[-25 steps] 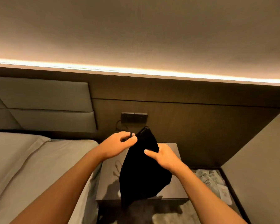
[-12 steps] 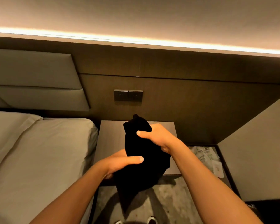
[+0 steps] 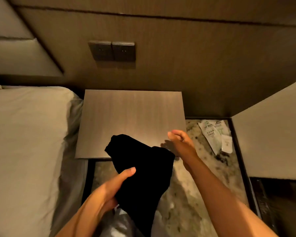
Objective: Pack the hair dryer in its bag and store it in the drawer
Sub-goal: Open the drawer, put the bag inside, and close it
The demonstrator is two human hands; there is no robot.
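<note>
A black cloth bag [image 3: 142,175] hangs in front of the nightstand's front edge, bulging as if something is inside; the hair dryer itself is hidden. My left hand [image 3: 113,189] grips the bag from below and the left, thumb across the fabric. My right hand [image 3: 181,142] is off the bag, to its upper right above the nightstand's front right corner, fingers loosely spread and holding nothing. The nightstand [image 3: 132,117] has a bare brown top. No drawer front shows from this angle.
A bed with grey sheets [image 3: 27,142] lies close on the left. Dark wall sockets [image 3: 112,50] sit on the wood panel behind the nightstand. Paper packets [image 3: 215,135] lie on the speckled floor to the right, beside a pale wall panel [image 3: 270,134].
The view has tilted downward. The bag has dropped from above the nightstand to its front edge. My right hand has let go of the bag; my left hand now holds it alone.
</note>
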